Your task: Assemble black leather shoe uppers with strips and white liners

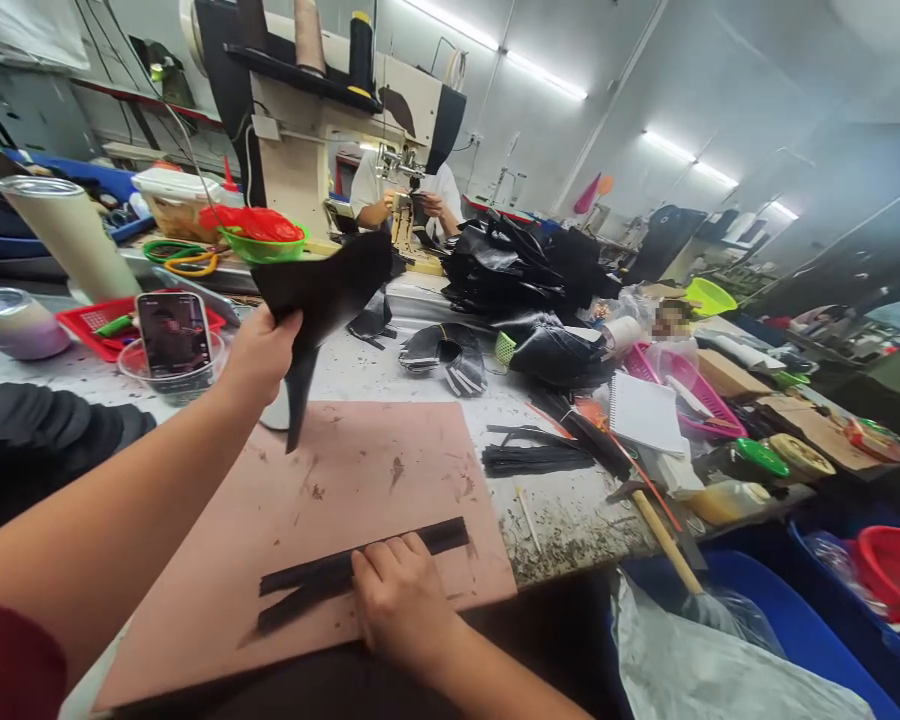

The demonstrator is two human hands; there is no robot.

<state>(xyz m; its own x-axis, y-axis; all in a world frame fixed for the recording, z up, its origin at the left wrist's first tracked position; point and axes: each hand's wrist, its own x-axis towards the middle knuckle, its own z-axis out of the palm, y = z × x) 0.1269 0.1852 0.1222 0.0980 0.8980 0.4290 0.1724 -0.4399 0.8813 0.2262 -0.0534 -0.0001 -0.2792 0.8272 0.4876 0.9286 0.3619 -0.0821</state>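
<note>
Mat (420, 450), apparently strips (307, 575) under right hand (396, 592)

Dark red sleeve (15, 655) on the left arm (131, 500), bare forearms (487, 660), bare hands (399, 590)

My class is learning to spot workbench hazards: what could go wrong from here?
The black strips under the right hand splay apart at one end, so they might slip out of line. The phone stands propped close to the left hand, which holds a black piece; a swing of that arm might knock it over. A wooden handle juts beyond the table and could be bumped.
</note>
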